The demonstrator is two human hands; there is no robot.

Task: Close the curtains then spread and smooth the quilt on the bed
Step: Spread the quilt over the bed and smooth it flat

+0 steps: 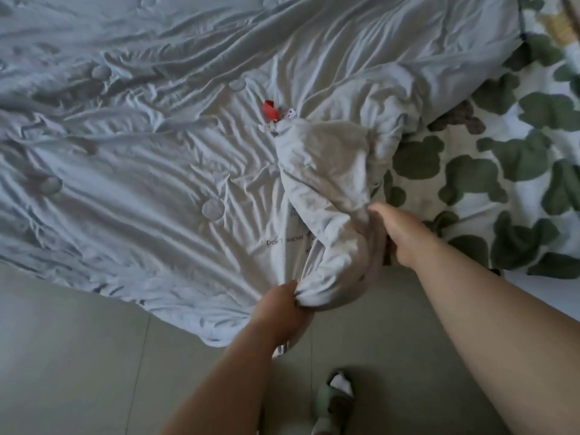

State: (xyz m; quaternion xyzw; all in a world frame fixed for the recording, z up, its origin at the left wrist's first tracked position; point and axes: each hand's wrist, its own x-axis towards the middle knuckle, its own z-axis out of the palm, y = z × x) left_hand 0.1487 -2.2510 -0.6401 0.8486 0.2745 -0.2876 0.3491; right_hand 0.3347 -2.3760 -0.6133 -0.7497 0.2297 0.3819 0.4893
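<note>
A pale grey-white quilt (pixel 150 152), heavily wrinkled, covers most of the bed and hangs over its near edge. One corner is folded back into a bunched flap (pixel 329 171) near the middle right. My left hand (pixel 282 312) is shut on the lower end of that bunch at the bed's edge. My right hand (pixel 405 233) grips the flap's right side, fingers tucked under the fabric. A small red tag (pixel 270 110) lies on the quilt above the flap. No curtains are in view.
A sheet with green bear shapes (pixel 489 171) is exposed at the right. Pale tiled floor (pixel 78 356) fills the foreground. A foot in a green slipper (pixel 335 400) stands near the bottom middle.
</note>
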